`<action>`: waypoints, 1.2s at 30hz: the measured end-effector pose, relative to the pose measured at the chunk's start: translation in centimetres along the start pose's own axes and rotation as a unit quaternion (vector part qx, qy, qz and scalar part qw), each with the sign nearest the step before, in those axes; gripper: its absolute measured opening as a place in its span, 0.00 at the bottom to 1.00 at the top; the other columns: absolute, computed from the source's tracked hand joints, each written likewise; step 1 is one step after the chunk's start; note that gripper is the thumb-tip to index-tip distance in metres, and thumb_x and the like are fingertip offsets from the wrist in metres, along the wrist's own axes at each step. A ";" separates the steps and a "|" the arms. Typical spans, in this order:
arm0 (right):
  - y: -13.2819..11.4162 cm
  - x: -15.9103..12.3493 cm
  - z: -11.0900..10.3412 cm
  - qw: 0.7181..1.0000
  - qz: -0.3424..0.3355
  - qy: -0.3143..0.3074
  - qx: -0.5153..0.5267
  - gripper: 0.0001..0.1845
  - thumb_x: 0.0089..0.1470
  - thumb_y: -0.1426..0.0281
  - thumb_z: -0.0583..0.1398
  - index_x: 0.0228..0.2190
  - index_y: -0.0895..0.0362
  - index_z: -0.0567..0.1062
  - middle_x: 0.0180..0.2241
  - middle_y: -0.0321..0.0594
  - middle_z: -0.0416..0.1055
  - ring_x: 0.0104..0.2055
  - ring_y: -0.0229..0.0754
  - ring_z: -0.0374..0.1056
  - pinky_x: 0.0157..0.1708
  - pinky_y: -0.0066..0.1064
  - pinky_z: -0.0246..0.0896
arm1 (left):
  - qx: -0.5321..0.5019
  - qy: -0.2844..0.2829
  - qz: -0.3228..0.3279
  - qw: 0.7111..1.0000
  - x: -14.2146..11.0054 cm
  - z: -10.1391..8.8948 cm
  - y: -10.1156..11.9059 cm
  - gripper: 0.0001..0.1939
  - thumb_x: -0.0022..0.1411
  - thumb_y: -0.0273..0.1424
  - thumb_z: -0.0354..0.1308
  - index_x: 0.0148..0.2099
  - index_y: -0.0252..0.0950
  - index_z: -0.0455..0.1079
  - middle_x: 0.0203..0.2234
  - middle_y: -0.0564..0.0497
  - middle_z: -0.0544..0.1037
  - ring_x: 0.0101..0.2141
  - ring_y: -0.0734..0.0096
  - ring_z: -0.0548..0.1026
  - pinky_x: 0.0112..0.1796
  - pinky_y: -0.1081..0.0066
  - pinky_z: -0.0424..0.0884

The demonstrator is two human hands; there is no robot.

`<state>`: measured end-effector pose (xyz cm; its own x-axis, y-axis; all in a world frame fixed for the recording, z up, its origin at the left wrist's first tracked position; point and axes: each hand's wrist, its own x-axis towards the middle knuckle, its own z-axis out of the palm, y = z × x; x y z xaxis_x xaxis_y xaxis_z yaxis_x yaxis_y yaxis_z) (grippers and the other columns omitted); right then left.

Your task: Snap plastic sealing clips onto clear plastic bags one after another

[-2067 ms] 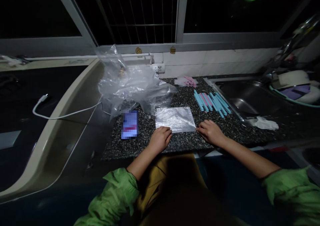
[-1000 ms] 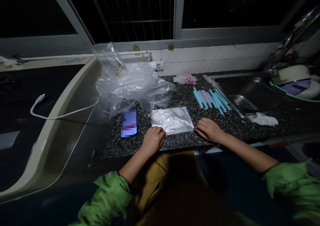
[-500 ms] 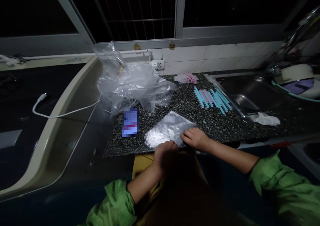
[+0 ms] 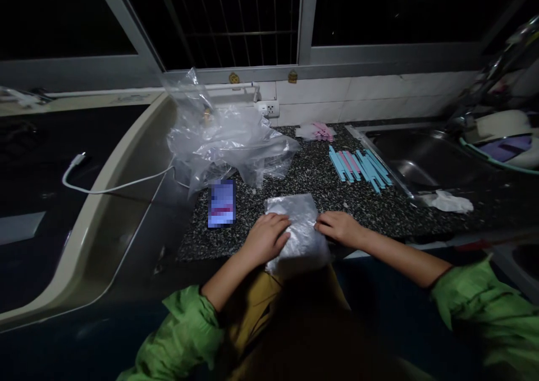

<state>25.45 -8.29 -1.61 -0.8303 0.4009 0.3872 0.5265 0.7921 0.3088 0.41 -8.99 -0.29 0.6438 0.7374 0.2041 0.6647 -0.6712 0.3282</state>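
Pretty dim kitchen, with dark windows (image 4: 242, 21) along the back, some bars behind one of the panes, and a strip of white tile (image 4: 311, 109) underneath with a power outlet (image 4: 272, 109) on it. The tabletop (image 4: 236, 240) is that speckled black-and-white stone stuff, and there's a metal sink (image 4: 425, 159) over on the right.

The main thing here is a shiny clear plastic packet (image 4: 300, 223), lying near the front of the tabletop, between the two hands, with its near end poking out past the front edge. The left hand (image 4: 268, 236) is laid over its left side, fingers close together and a bit bent, thumb on the plastic too. The right hand (image 4: 339, 227) has its fingers curled in at the right edge, fingertips touching it. Can't tell if either one is properly pinching the plastic, since the undersides are hidden.

A phone (image 4: 222, 204) with a blurred-out screen sits left of the left hand, and right behind it is a big crumpled clear bag (image 4: 231, 142). Further back on the right you've got a bunch of blue strips (image 4: 373, 167) with a couple of pink ones mixed in, next to the sink, plus a small pink pile (image 4: 323, 132) behind those.
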 end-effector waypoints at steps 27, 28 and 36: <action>1.9 0.1 0.8 0.885 0.304 -0.073 0.345 0.12 0.52 0.67 0.53 0.26 0.56 0.75 0.28 0.40 0.72 0.35 0.40 0.66 0.36 0.31 0.59 | -0.134 0.065 -0.041 0.988 -1.0 1.1 -2.8 0.11 0.55 0.28 0.52 0.39 0.38 0.74 0.36 0.48 0.75 0.38 0.66 0.69 0.40 0.65 0.64; 1.9 0.2 0.9 0.875 0.319 -0.078 0.356 0.13 0.52 0.65 0.53 0.26 0.56 0.75 0.28 0.40 0.73 0.35 0.40 0.66 0.36 0.31 0.59 | -0.153 0.085 -0.055 0.983 -0.8 1.4 -2.8 0.10 0.56 0.30 0.52 0.36 0.37 0.74 0.34 0.48 0.75 0.36 0.66 0.69 0.39 0.66 0.65; 1.9 1.6 0.3 0.796 0.438 -0.155 0.388 0.18 0.48 0.60 0.53 0.16 0.59 0.70 0.16 0.33 0.63 0.22 0.34 0.57 0.23 0.25 0.49 | -0.191 0.128 -0.173 0.958 -0.1 2.0 -2.4 0.15 0.58 0.37 0.50 0.26 0.36 0.72 0.29 0.50 0.76 0.34 0.67 0.70 0.38 0.67 0.66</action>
<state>25.08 -6.05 -0.66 -0.2752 0.9550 -0.1109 0.7569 0.1441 -0.6375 -0.48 -7.61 -2.90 0.2633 0.9381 0.2249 0.6025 -0.3420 0.7211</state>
